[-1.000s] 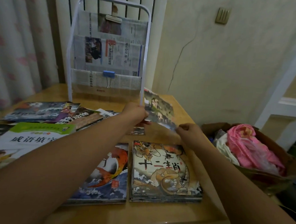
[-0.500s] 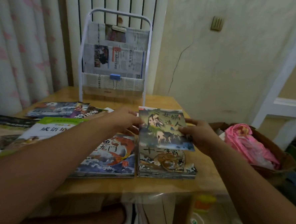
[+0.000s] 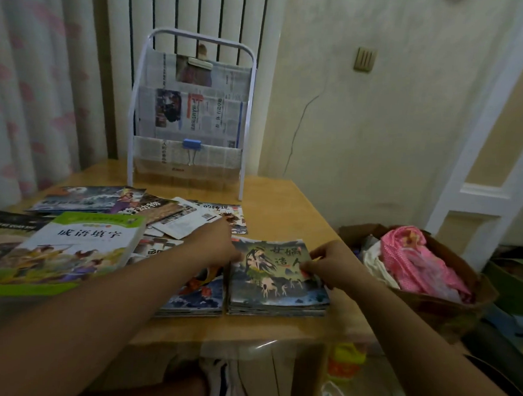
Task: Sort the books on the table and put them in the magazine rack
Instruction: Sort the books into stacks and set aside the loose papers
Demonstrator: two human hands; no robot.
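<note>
Thin picture book (image 3: 276, 267) lies flat on top of the right-hand stack (image 3: 278, 307) near the table's (image 3: 288, 196) front edge, cover up, title reading toward the person, long axis running roughly front to back, top edge pointing at the magazine rack (image 3: 192, 114). Right hand (image 3: 331, 265) pinches its right edge with curled fingers; left hand (image 3: 213, 244) sits at its left edge, fingers hidden behind the hand, can't tell if they grip or just press. Book looks light, floppy, glossy cover, likely slides easily off the stack; best taken at both side edges or by the spine so it doesn't sag. Second stack (image 3: 193, 297) just beside on the left, green-covered book (image 3: 67, 250) and loose books (image 3: 137, 205) farther left. Rack stands upright at the table's back, lined with newspaper, blue clip (image 3: 192, 144) on the lower pocket. Box of pink cloth (image 3: 421, 262) off to the right.
</note>
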